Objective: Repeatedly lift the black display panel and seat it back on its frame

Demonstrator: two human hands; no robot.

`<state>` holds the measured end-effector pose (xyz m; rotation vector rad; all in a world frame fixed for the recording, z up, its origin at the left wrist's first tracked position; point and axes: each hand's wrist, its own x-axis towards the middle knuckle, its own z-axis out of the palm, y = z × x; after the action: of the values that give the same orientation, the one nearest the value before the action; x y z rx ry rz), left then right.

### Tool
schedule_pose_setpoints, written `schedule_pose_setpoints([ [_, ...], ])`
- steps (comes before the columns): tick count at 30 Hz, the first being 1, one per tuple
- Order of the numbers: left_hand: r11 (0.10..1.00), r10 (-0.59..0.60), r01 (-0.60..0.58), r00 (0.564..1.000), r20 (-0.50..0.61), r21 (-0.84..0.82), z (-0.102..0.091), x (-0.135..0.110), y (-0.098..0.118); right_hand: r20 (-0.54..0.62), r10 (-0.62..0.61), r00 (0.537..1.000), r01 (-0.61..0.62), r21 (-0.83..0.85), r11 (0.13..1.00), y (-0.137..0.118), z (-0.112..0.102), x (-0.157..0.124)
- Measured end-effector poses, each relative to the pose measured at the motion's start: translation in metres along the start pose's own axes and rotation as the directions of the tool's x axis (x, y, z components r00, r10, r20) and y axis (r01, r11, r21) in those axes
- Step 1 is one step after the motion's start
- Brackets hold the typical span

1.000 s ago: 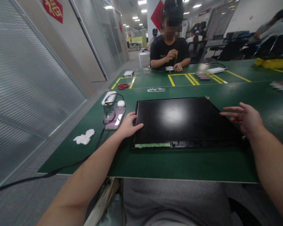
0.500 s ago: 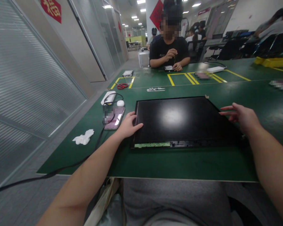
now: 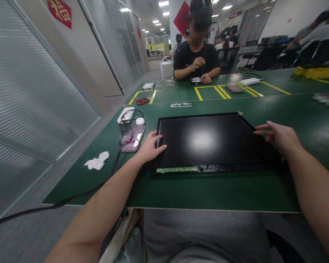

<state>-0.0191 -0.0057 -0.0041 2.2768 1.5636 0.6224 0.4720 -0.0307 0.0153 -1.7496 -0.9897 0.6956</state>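
A flat black display panel point(image 3: 181, 146) lies on the green table point(image 3: 203, 193), with a bright reflection at its middle and a green circuit strip along its near edge. At its left edge rests my left hand point(image 3: 149, 147), thumb over the surface and fingers apart. My right hand point(image 3: 282, 136) is at the opposite edge, its fingers stretched out towards the frame with the fingertips at the rim. Neither hand is wrapped round the panel. A small pale tab point(image 3: 239, 113) sticks out at the far right corner.
Left of the panel lie a phone point(image 3: 134, 138), a white case point(image 3: 140, 121), a power bank point(image 3: 126, 115) with a cable, and crumpled tissue point(image 3: 97, 161). Farther off are red scissors point(image 3: 142, 101) and small white strips point(image 3: 181, 105). A co-worker point(image 3: 196, 60) sits opposite, handling a small device.
The fingers of my left hand have shifted slightly inward over the panel's left edge. My right hand has barely moved, and the panel stays in place.
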Motion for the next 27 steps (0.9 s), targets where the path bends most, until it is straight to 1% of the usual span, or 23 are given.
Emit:
schedule_pose_setpoints([
  [4, 1.0, -0.011, 0.011, 1.0, 0.008, 0.001, -0.001, 0.0, 0.001, -0.04, -0.008, 0.999, 0.006, -0.048, 0.999, -0.001, 0.002, -0.003],
  [8, 1.0, -0.003, 0.003, 1.0, 0.006, -0.005, -0.001, 0.0, 0.0, -0.093, -0.043, 0.995, 0.02, -0.229, 0.973, -0.007, 0.003, -0.011],
  [10, 1.0, 0.005, -0.005, 1.0, 0.006, -0.004, -0.001, 0.0, 0.0, -0.108, -0.04, 0.993, 0.009, -0.276, 0.961, -0.009, 0.002, -0.014],
  [12, 1.0, 0.009, -0.009, 1.0, 0.011, 0.001, -0.002, -0.001, 0.001, -0.123, -0.033, 0.992, 0.002, -0.243, 0.97, -0.009, 0.002, -0.015],
  [15, 1.0, 0.011, -0.011, 1.0, 0.015, 0.007, -0.003, -0.002, 0.003, -0.129, -0.055, 0.99, 0.029, -0.196, 0.98, -0.006, 0.0, -0.012],
  [20, 0.999, 0.025, -0.024, 1.0, -0.01, 0.032, -0.003, -0.002, 0.004, -0.118, -0.092, 0.989, 0.054, -0.293, 0.955, 0.008, -0.005, 0.001],
  [24, 0.998, 0.003, 0.0, 0.999, -0.047, 0.061, -0.003, -0.001, 0.002, -0.143, -0.092, 0.985, 0.043, -0.316, 0.948, 0.02, -0.011, 0.011],
  [27, 0.999, -0.025, 0.027, 0.998, -0.056, 0.032, -0.004, 0.0, 0.002, -0.126, -0.117, 0.985, 0.071, -0.321, 0.944, 0.023, -0.013, 0.014],
])
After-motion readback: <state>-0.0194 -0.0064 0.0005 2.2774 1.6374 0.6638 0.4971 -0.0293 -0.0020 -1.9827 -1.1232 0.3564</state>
